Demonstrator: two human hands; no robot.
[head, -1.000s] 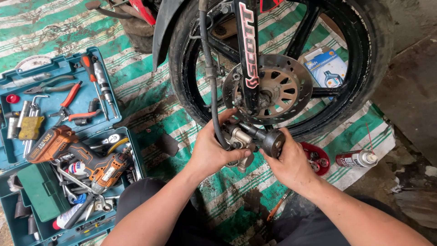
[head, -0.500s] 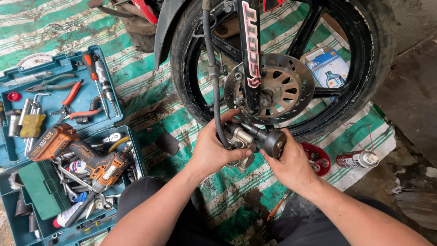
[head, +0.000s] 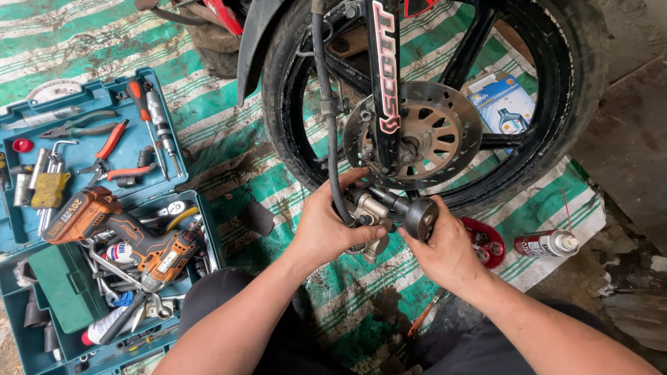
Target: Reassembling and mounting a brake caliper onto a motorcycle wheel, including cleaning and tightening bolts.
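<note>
Caliper between left hand, right hand

Ground sheet: green and white stripes, soiled. Toolbox: teal. Drill: orange and black. Pliers: red handles. Tyre: black. Brake disc: grey, rust-brown centre. Small tray: red. Spray can: red and white.

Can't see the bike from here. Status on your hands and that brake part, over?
Left hand and right hand both gripping the brake caliper, below the brake disc. Hose attached. Red parts tray beside right hand, nothing blocking.
</note>
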